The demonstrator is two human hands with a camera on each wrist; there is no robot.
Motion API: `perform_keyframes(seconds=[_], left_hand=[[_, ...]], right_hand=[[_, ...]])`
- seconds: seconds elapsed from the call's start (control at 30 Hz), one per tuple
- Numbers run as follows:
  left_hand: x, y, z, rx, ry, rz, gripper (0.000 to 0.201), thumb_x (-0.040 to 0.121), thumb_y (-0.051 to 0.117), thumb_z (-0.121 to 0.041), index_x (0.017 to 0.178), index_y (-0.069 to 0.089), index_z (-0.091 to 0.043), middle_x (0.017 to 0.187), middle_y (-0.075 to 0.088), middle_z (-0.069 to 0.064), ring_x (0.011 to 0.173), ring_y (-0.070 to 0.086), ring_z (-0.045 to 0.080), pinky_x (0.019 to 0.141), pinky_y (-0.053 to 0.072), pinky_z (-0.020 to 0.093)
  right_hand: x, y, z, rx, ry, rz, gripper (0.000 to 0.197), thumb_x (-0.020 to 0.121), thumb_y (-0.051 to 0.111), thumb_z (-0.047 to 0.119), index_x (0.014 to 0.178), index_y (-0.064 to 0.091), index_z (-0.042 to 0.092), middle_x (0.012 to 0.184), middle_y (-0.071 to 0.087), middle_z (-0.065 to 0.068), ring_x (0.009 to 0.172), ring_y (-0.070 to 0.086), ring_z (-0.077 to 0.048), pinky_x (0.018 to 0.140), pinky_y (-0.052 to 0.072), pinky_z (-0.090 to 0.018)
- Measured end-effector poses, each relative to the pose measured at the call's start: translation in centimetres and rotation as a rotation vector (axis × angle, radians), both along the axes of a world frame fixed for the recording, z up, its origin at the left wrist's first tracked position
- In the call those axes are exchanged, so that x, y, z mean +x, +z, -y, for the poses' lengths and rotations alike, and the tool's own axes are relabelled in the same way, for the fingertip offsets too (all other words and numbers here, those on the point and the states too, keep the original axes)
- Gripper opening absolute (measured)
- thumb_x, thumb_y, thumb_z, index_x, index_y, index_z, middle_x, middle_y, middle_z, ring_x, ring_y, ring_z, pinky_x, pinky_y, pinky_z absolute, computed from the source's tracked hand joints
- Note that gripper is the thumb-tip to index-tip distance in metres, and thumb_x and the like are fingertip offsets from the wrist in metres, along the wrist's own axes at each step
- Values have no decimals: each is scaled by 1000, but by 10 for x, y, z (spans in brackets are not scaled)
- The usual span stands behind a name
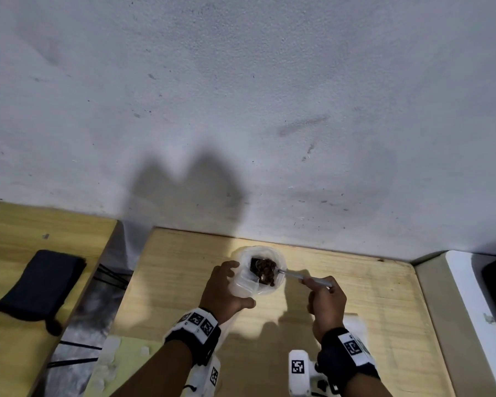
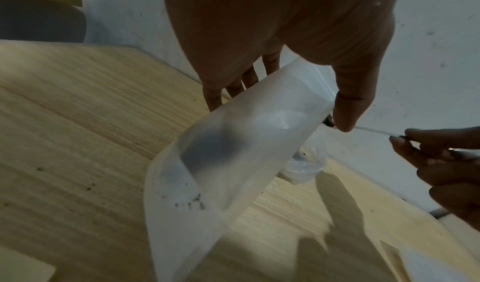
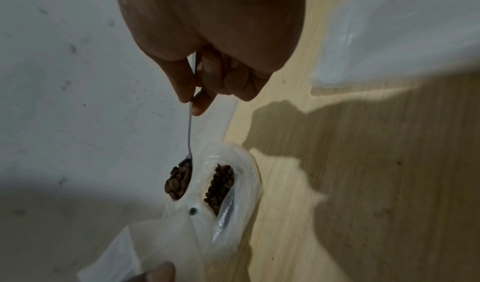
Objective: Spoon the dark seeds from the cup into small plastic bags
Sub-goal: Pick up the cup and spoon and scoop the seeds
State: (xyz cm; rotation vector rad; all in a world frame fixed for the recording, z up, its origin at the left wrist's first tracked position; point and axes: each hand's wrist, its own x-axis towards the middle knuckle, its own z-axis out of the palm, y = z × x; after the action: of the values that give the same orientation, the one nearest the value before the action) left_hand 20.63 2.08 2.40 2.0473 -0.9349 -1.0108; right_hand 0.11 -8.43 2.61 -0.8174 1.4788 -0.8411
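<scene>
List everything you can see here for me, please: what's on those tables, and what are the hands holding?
Plastic bag: one, frosted white, held up over the table beside the cup.
Cup: one, clear plastic, on the middle table near the wall.
Dark seeds: a heap, brown, inside the cup.
Spoon: one, silver, its bowl heaped with seeds just above the cup.
Table: light wood, against the white wall.
Second table: light wood, to the left.
Dark cloth: one, navy, folded on the second table.
Cables: a few, black, in the gap between the tables.
Left hand: grips the plastic bag.
Right hand: pinches the spoon's handle.
</scene>
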Motion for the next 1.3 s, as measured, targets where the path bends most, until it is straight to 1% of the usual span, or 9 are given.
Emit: perform_keyframes(seconds=[0.33,0.4,0.53,0.67,0.8,0.97,1.1,1.2,1.3], left_hand=[[-15,-1,-4,-9,-64,53,85,52,91,-32,126,51,-28,117,44,-6,104,52,16,90,49,33],[-17,-1,-3,-7,-64,54,85,52,92,-30,127,52,-28,117,44,-5,104,52,16,90,48,33],[-19,-1,-3,6,-70,57,85,53,92,-29,128,52,-26,119,45,-3,106,52,17,91,48,35],[-22,-1,-2,15,-73,55,85,54,92,-29,129,52,-25,120,44,-3,107,52,17,92,48,35],[-23,-2,-1,20,-58,59,87,51,92,-31,128,53,-24,117,45,-2,104,54,18,91,49,35],[-23,-2,1,27,-73,62,89,51,91,-33,130,51,-26,117,44,-1,104,55,20,92,49,38],[-23,-1,-1,14,-58,46,88,52,91,-32,130,50,-29,117,44,-2,105,54,18,93,48,36],[-22,1,-2,15,-67,49,89,53,90,-33,132,48,-29,119,43,-2,105,52,18,95,48,37],[-21,4,-5,4,-62,43,90,53,91,-32,132,48,-27,120,42,-3,106,52,18,95,48,37]], right_hand=[[-27,7,-18,-147,119,77,32,86,69,1,74,41,-6,64,29,-9,53,23,-16,52,22,-27],[-30,7,-22,-177,139,63,35,86,70,2,71,39,-1,63,30,-7,56,25,-17,56,23,-30],[-32,12,-29,-238,191,5,36,85,74,6,68,42,9,60,43,-4,56,35,-18,59,29,-29],[-29,19,-35,-308,225,-40,35,84,74,3,67,44,9,75,63,-22,64,54,-18,65,39,-31],[-23,21,-38,-367,304,-81,32,83,75,1,66,49,11,77,70,-13,81,65,-32,74,48,-35],[-14,30,-39,-457,409,-107,20,82,77,4,71,61,9,79,74,-1,76,67,-25,71,51,-33],[-9,33,-32,-472,309,-109,19,81,78,7,75,62,13,76,70,-2,56,51,-18,55,43,-29],[-10,30,-20,-402,117,-75,17,80,78,6,79,62,12,77,69,-8,71,63,-24,67,49,-34],[-10,25,-11,-278,-59,-61,17,70,72,25,72,60,13,68,59,-11,62,47,-22,66,41,-37]])
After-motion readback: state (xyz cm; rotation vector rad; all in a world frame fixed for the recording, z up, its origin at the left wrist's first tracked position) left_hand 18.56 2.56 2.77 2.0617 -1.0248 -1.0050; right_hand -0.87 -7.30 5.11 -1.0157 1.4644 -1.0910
